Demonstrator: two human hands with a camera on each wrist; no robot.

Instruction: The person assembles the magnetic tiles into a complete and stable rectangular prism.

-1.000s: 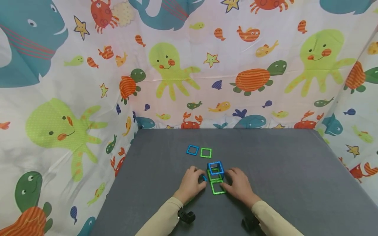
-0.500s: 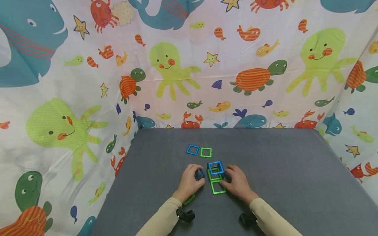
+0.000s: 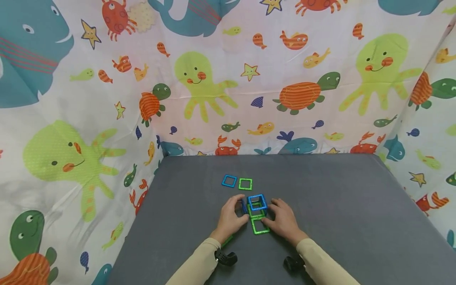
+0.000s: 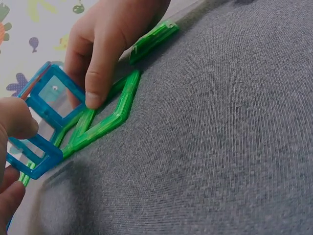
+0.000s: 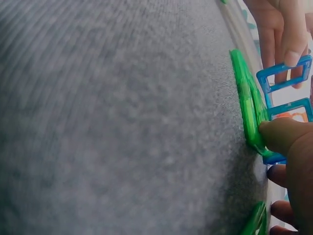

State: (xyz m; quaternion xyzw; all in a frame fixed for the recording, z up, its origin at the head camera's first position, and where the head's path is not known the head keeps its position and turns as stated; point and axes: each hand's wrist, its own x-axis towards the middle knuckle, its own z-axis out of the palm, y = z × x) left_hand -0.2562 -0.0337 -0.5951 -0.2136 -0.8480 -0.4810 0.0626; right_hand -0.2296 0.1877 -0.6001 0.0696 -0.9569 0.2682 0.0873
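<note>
- Landmark: box of blue and green square plastic frames, standing on the grey cloth-covered worktop.
- Left hand: grip narrow, thumb and fingertips pinching an upright blue square plastic frame just beside the box's left face; contact with the box cannot be confirmed.
- Right hand: grip narrow, fingers curled about the box's near right corner; thumb touches a flat green square plastic frame adjoining the box's near side.
- Beyond the box, slightly left: loose blue plastic square and loose green plastic square, side by side, lying flat.
- Nearer than the box, to its left: green plastic piece, partly hidden by the left forearm.
</note>
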